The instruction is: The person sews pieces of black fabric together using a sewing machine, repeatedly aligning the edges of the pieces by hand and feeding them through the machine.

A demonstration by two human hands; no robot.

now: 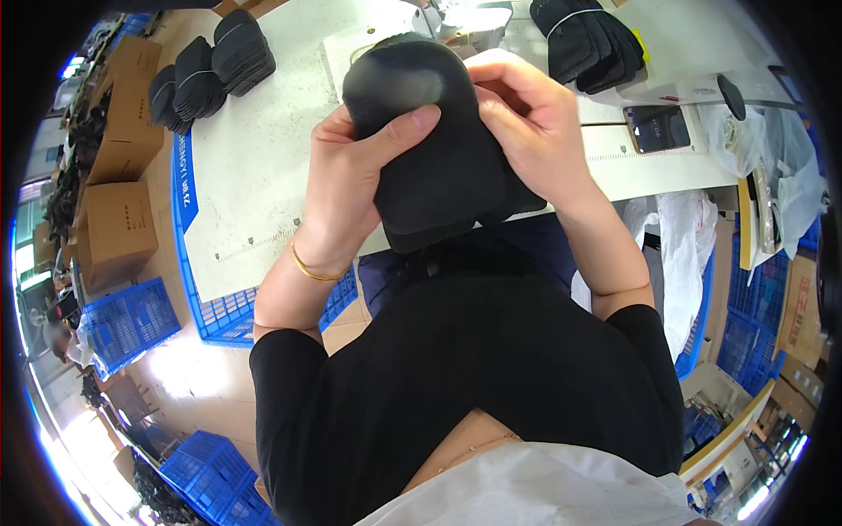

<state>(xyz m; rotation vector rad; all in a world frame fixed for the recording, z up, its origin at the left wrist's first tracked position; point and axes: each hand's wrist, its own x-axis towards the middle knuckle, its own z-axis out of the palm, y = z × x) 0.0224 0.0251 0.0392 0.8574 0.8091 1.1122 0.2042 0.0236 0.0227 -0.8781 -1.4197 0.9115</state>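
A stack of black, round-ended fabric pads (430, 167) is held up above the near edge of the white table. My left hand (355, 162) is closed round its left side, thumb lying across the top pad and the other fingers hidden behind. My right hand (531, 118) is closed at the upper right edge, thumb and forefinger pressed together there; whatever lies between them is too small to make out. The top pad has a shiny, bulging upper end. Below my right hand, more black pad material (517, 197) sticks out from under the stack.
Banded stacks of black pads (244, 53) stand at the table's far left, with another bundle (588, 44) at the far right. A phone (658, 129) lies on the white table (254, 158). Blue crates (132, 324) and cardboard boxes (118, 232) stand left; plastic bags (794, 167) hang right.
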